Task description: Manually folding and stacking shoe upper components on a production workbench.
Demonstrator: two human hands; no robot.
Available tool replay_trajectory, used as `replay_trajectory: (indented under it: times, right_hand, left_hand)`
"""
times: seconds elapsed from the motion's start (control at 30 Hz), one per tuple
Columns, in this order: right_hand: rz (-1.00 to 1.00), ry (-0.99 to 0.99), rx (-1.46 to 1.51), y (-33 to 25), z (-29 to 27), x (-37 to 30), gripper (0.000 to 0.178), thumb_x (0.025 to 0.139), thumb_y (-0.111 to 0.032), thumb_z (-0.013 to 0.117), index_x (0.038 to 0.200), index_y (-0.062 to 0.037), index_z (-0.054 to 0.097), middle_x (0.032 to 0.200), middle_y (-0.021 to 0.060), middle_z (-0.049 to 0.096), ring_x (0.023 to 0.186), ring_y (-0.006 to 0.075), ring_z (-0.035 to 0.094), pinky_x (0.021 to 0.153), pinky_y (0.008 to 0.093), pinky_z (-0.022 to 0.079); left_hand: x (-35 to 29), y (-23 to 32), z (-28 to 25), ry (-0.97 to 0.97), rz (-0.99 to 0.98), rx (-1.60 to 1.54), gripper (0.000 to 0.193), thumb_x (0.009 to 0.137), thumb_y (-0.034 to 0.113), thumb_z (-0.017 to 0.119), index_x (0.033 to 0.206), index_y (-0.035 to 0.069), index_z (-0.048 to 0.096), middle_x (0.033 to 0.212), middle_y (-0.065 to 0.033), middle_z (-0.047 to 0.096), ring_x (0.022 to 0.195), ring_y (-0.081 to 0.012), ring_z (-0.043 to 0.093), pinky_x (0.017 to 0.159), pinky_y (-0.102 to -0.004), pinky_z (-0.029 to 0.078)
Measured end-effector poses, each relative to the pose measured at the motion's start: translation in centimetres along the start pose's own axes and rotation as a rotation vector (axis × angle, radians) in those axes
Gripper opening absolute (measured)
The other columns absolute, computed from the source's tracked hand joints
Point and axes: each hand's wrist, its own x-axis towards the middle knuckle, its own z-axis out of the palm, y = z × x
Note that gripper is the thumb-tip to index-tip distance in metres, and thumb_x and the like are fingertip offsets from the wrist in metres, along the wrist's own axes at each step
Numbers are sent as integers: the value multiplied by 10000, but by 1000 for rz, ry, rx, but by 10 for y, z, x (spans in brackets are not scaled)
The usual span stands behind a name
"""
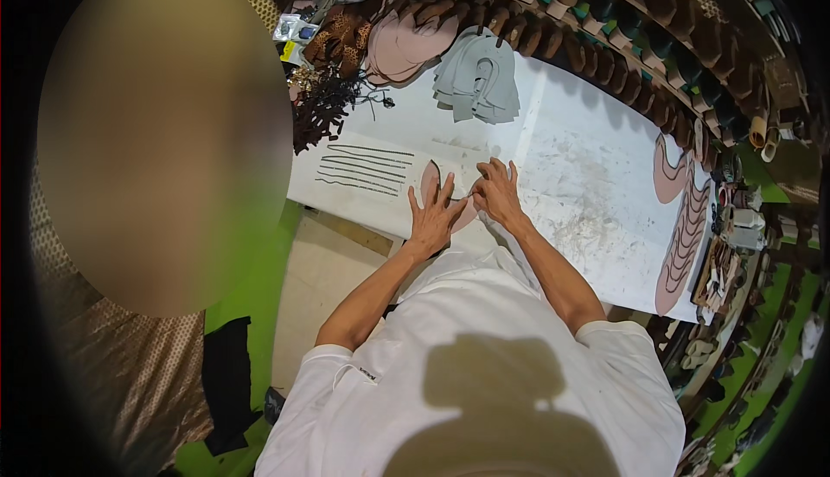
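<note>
A pink cut shoe-upper piece (463, 217) with a dark edge lies on the white table in front of me, partly covered by my hands. My left hand (435, 217) rests flat on it, fingers spread. Just to the right, my right hand (500, 195) pinches thumb and forefinger at the piece's edge, its other fingers raised. What looks like a thin dark strip (461, 198) runs between the two hands; its end is hidden by the fingers. Several similar dark strips (363, 168) lie in rows left of my left hand.
Beyond my hands sit grey cut pieces (477, 79), pink pieces (406, 44) and a dark tangle of strips (327, 105). Overlapping pink pieces with dark edges (683, 243) line the right end of the white table (584, 183). Shelves of shoes (596, 66) curve behind it.
</note>
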Motion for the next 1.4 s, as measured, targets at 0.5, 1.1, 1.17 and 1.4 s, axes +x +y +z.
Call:
replay_trajectory:
  times: [0.5,1.1,1.17,1.4]
  right_hand:
    - [36,165,0,-5,-2,-31,166,856,-222,765,935,-76,780,1454,133,576,1443,383,409,1232,638,164]
    - [-16,66,11,12,-9,9,86,804,-173,774,864,-115,794,1406,103,574,1466,377,381,1224,677,121]
    - [-20,75,9,12,-6,10,87,802,-170,774,863,-113,798,1401,103,579,1465,374,383,1224,677,122]
    - [4,71,11,12,-6,8,89,800,-155,768,870,-104,789,1386,112,592,1457,376,398,1224,682,120]
  left_hand:
    - [0,6,8,-13,-62,-53,573,880,90,643,1426,266,639,1763,-125,105,1600,-413,105,1113,-838,87]
    - [6,8,1,-13,-73,-92,470,883,74,663,1324,231,692,1749,-145,160,1602,-415,117,1142,-810,63]
    - [8,7,-1,-16,-72,-91,449,883,76,667,1304,226,705,1746,-146,168,1599,-415,125,1145,-806,62]
    - [9,9,-4,40,-49,-139,423,891,86,676,1282,242,723,1738,-141,199,1595,-412,137,1144,-803,81]
